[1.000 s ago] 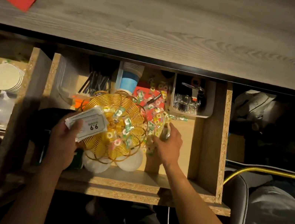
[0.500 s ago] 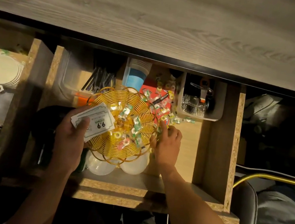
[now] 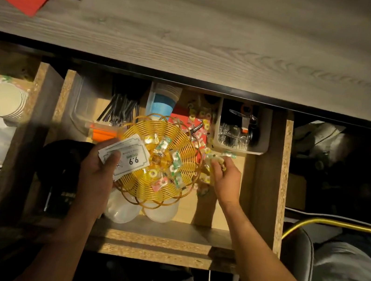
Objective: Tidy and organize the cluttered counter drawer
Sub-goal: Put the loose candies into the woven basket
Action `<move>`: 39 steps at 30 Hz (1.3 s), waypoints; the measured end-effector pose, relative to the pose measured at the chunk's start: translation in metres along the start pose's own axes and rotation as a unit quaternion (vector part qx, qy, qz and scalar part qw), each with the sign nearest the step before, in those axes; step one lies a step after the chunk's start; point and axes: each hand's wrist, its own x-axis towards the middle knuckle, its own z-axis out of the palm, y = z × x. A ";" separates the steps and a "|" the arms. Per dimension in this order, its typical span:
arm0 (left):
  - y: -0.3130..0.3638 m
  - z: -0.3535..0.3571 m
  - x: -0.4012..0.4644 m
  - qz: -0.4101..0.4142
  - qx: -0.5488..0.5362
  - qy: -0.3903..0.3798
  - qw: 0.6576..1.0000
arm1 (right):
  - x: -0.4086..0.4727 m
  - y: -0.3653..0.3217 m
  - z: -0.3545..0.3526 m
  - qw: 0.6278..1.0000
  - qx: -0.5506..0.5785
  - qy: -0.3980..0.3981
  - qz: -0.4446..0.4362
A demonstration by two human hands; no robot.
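Candy-strewn yellow basket (image 3: pixel 163 161) between straws (image 3: pixel 120 110), cups (image 3: pixel 162 103), clear bin (image 3: pixel 239 147).

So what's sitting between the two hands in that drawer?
In the head view, a yellow wire basket with wrapped candies in it lies between the left hand, which holds cards, and the right hand.

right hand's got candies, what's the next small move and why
Probably carry the right hand left over the yellow wire basket and drop its wrapped candies in: several already lie there, more are loose beside the rim, and the left hand is busy holding cards.
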 end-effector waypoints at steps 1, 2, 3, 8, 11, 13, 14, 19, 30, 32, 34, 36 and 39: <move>0.000 0.003 -0.001 -0.002 -0.001 0.000 1.000 | -0.005 -0.009 -0.007 0.999 0.031 0.038 -0.008; 0.000 0.007 -0.002 -0.004 0.000 0.002 1.000 | -0.010 -0.020 -0.015 0.995 0.062 0.073 -0.016; 0.001 0.010 -0.004 -0.004 0.005 0.005 1.000 | -0.015 -0.032 -0.023 0.990 0.091 0.104 -0.025; 0.001 0.031 -0.013 0.010 0.034 -0.008 0.999 | -0.042 -0.091 -0.043 0.969 0.179 0.150 -0.078; 0.000 0.041 -0.018 0.006 0.022 -0.022 0.999 | -0.047 -0.105 -0.027 0.980 0.156 0.090 -0.080; -0.002 0.046 -0.019 -0.011 -0.001 -0.031 0.999 | -0.046 -0.106 -0.012 0.988 0.134 0.059 -0.052; -0.004 0.048 -0.019 -0.019 -0.010 -0.030 0.999 | -0.044 -0.106 -0.005 0.991 0.123 0.044 -0.033; -0.009 0.048 -0.017 -0.035 0.002 -0.004 0.999 | -0.036 -0.100 0.000 0.996 -0.028 -0.065 -0.047; 0.001 0.012 -0.010 -0.001 0.021 0.065 0.998 | -0.035 -0.054 -0.030 0.956 0.237 0.159 0.065; 0.001 0.003 -0.011 0.009 0.024 0.065 0.998 | -0.033 -0.026 -0.015 0.974 0.153 0.142 0.093; 0.001 -0.005 -0.012 0.019 0.033 0.064 0.997 | -0.033 -0.005 0.002 0.991 0.078 0.062 0.090; 0.001 -0.012 -0.012 0.023 0.028 0.077 0.996 | -0.031 0.007 0.016 0.999 -0.028 -0.009 0.025; 0.000 -0.019 -0.010 0.021 0.015 0.085 0.996 | -0.030 0.011 0.031 0.991 -0.112 -0.069 -0.038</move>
